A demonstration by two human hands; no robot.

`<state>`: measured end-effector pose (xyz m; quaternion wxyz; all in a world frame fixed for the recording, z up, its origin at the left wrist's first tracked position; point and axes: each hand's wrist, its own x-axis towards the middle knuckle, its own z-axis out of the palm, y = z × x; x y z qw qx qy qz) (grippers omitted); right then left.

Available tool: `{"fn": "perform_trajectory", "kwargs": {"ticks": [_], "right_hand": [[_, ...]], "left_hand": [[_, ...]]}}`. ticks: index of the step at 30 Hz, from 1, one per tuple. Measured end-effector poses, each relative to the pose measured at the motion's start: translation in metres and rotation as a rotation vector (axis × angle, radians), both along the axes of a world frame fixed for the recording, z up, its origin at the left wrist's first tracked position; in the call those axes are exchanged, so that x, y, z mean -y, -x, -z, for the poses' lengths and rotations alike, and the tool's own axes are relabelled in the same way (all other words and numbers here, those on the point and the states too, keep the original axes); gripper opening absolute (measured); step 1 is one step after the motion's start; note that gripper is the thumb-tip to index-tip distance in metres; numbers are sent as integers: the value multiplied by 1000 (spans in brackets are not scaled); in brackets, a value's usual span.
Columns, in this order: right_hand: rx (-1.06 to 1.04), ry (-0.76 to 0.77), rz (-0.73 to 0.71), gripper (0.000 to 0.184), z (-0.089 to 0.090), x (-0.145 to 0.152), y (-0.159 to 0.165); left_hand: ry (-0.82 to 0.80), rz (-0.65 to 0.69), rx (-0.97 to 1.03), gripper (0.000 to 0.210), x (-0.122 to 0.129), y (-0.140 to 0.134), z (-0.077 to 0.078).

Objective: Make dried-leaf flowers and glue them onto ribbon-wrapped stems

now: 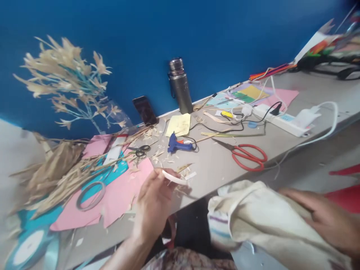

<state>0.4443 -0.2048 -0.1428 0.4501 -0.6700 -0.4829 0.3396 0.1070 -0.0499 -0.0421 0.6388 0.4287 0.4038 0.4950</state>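
Between the thumb and fingers of my left hand (pixel 154 197) is a thin white curved strip (pixel 174 179). That hand is over the table's front edge, beside pink paper sheets (pixel 120 200) and dry shavings. At the right, my right hand (pixel 326 210) grips a cream cloth (pixel 258 213) with blue and purple stripes at one end, bunched above my lap. Some of its fingers are hidden by the cloth. Beyond my left hand lie a blue glue gun (pixel 180 144), small black scissors (pixel 140 150) and large red-handled scissors (pixel 249 156).
Dried husks (pixel 56 168), a grey tape roll (pixel 90 195) and a teal ribbon spool (pixel 30 245) lie at left, near a vase of husk flowers (pixel 70 80). A phone (pixel 144 110) and a flask (pixel 181 88) stand by the wall. Cords run from a power strip (pixel 284 120).
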Motion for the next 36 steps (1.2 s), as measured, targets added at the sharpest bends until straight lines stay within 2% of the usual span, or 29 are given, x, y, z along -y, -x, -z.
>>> {"fn": "perform_trajectory", "kwargs": {"ticks": [3, 6, 7, 9, 11, 13, 15, 17, 21, 23, 25, 28, 31, 33, 36], "right_hand": [[395, 8, -101, 30, -67, -19, -3], [746, -110, -17, 32, -133, -31, 22], [816, -169, 8, 31, -148, -37, 36], [840, -205, -111, 30, -165, -57, 67], [792, -230, -229, 26, -166, -85, 97], [740, -194, -323, 21, -160, -119, 122], [717, -205, -414, 16, -158, -150, 137], [582, -136, -474, 20, -166, -174, 143], [72, -151, -457, 35, -187, -191, 142], [-115, -177, -407, 40, -184, -189, 139], [-196, -133, -379, 42, -169, -186, 133], [-85, 58, -394, 37, -138, -185, 119], [251, 197, -355, 31, -109, -191, 103], [435, 235, -309, 29, -96, -194, 95], [577, 211, -295, 34, -87, -196, 88]], "left_hand": [[26, -93, 82, 15, -3, 42, -22], [34, -176, 117, 13, 2, 82, -33], [44, -201, 140, 14, 5, 92, -35], [61, -232, 189, 14, 11, 105, -34], [76, -228, 213, 15, 14, 111, -32], [102, -195, 201, 13, 15, 113, -30], [125, -126, 165, 13, 14, 113, -33], [110, -32, 129, 17, 13, 113, -41], [32, 132, 124, 24, 12, 114, -58], [12, 145, 149, 21, 9, 113, -61], [7, 109, 159, 17, 4, 112, -58], [49, 100, 143, 16, -6, 113, -49], [106, 164, 134, 17, -14, 114, -39], [124, 172, 118, 17, -17, 116, -33], [152, 177, 98, 18, -18, 118, -24]]}}
